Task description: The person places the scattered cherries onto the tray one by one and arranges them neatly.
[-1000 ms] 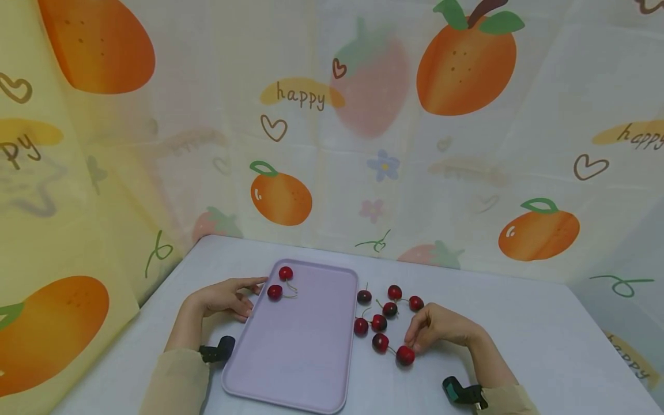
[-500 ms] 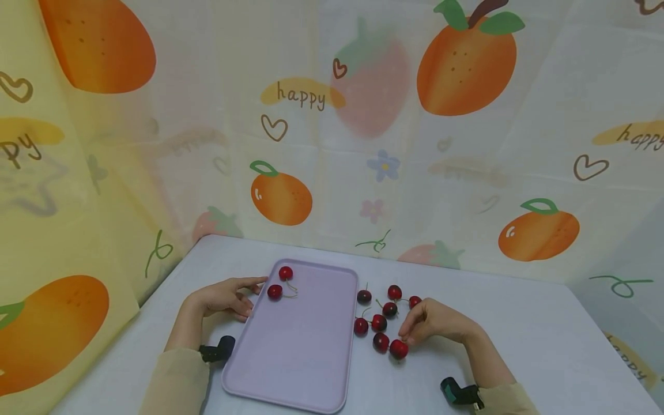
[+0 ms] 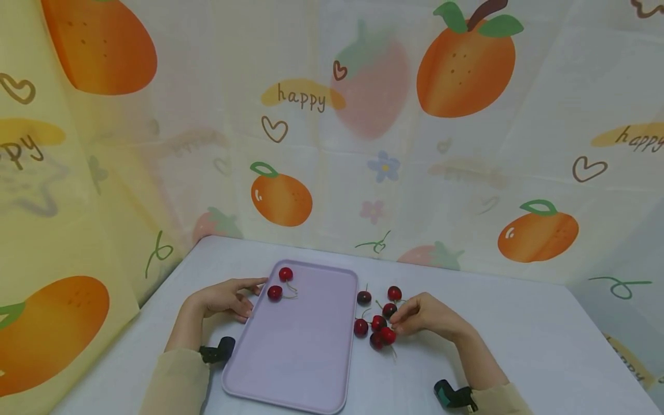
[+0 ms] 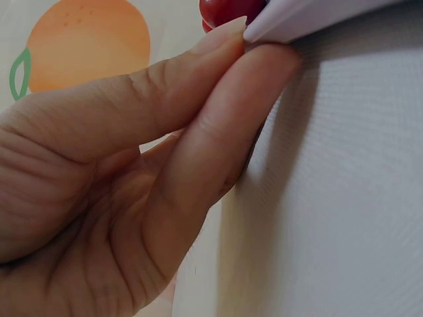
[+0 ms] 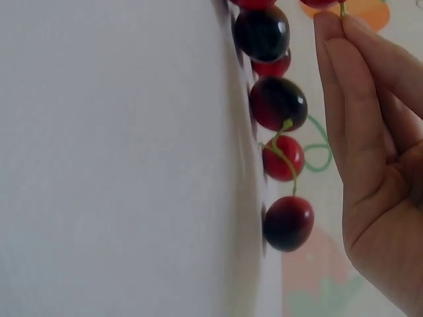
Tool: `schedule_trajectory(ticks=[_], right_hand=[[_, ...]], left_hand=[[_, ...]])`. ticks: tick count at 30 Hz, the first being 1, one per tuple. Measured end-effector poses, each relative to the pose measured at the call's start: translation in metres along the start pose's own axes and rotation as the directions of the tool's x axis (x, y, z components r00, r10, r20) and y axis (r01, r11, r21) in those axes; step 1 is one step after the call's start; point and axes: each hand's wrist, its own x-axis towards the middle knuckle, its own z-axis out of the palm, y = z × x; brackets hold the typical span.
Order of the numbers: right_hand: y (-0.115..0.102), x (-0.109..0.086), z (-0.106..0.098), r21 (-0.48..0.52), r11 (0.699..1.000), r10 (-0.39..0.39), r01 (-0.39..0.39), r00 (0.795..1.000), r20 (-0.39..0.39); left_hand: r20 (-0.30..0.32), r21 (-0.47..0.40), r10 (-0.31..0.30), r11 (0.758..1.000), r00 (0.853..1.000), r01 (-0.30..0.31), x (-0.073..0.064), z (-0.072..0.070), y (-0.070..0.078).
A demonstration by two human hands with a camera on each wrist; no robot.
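Note:
My left hand [image 3: 226, 298] pinches the left rim of a lilac tray [image 3: 295, 357] between thumb and finger, plain in the left wrist view. Two red cherries [image 3: 275, 293] with stems lie in the tray's far left corner. Right of the tray, my right hand [image 3: 430, 316] pinches the thin green stem of a red cherry [image 3: 388, 335]. In the right wrist view that cherry [image 5: 320, 2] hangs raised at the top edge, mostly cut off. Below it in the head view, a darker cherry [image 3: 376, 341] is partly covered.
Several loose cherries [image 3: 364, 297] cluster on the white table [image 3: 519, 334] just right of the tray, some partly behind my right hand. A patterned fruit cloth [image 3: 321, 161] hangs behind the table. Each wrist wears a black camera [image 3: 218, 350].
My right hand has moved left and farther from me, lifting the pinched cherry off the table and over the other cherries. The left hand and tray have stayed put.

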Motion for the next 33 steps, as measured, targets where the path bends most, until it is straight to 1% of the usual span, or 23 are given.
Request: schedule_trajectory(ticks=[3, 9, 14, 17, 26, 33], right_hand=[[-0.003, 0.002, 0.002, 0.020, 1.000, 0.002, -0.002, 1.000, -0.010], [-0.011, 0.002, 0.002, 0.041, 0.999, 0.004, -0.001, 0.998, -0.058], [-0.019, 0.003, 0.005, 0.115, 0.993, 0.019, -0.009, 0.996, -0.082], [-0.022, 0.006, 0.009, 0.138, 0.990, 0.023, -0.008, 0.994, -0.108], [-0.038, 0.018, 0.026, 0.098, 0.995, 0.032, -0.010, 0.972, -0.231], [-0.053, 0.036, 0.044, 0.201, 0.980, 0.048, 0.011, 0.957, -0.285]], left_hand=[[-0.002, 0.002, -0.001, 1.000, 1.000, 0.001, -0.001, 0.000, 0.000], [-0.002, 0.003, -0.002, 1.000, 1.000, 0.002, 0.000, 0.000, 0.001], [0.004, 0.003, 0.015, 1.000, 1.000, -0.015, 0.000, -0.001, -0.001], [0.010, 0.007, 0.028, 1.000, 1.000, -0.028, 0.000, -0.001, -0.001], [0.010, 0.003, 0.030, 1.000, 0.999, -0.030, -0.001, -0.001, -0.001], [0.017, 0.002, 0.032, 0.999, 0.999, -0.032, 0.000, -0.001, -0.001]])
